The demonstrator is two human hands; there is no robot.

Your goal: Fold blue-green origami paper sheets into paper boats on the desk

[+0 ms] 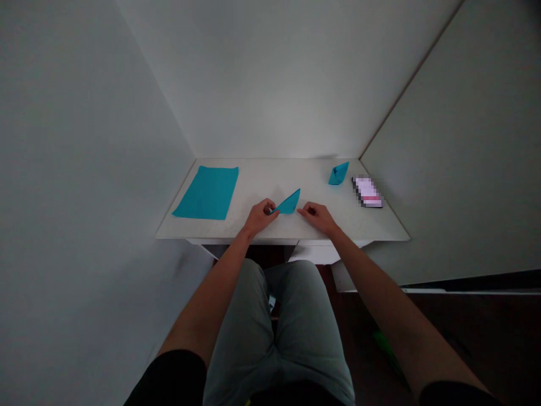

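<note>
Folded paper piece (290, 203), blue, one: over the near middle of the counter (279, 169), between the two hands, pointed corner raised to the right. Left hand (261, 214): fingers closed in a pinch on the piece's left end. Right hand (318, 218): fingers curled, just beside the piece's right edge; contact or grip cannot be told. Handling, as judged: very light; thin, stiffer along folds than across flat faces; little slip; easily creased or torn. Best hold: a light pinch on the layered, folded edges, sparing the pointed corner. Also listed: flat blue sheet (208, 194), left side of counter; smaller folded blue form (338, 173), far right, with a shadowed hollow, contents not discernible; phone (367, 192), blurred, right of that form. Containers: white drawer-like front (313, 254) beneath the counter, interior not visible.
</note>
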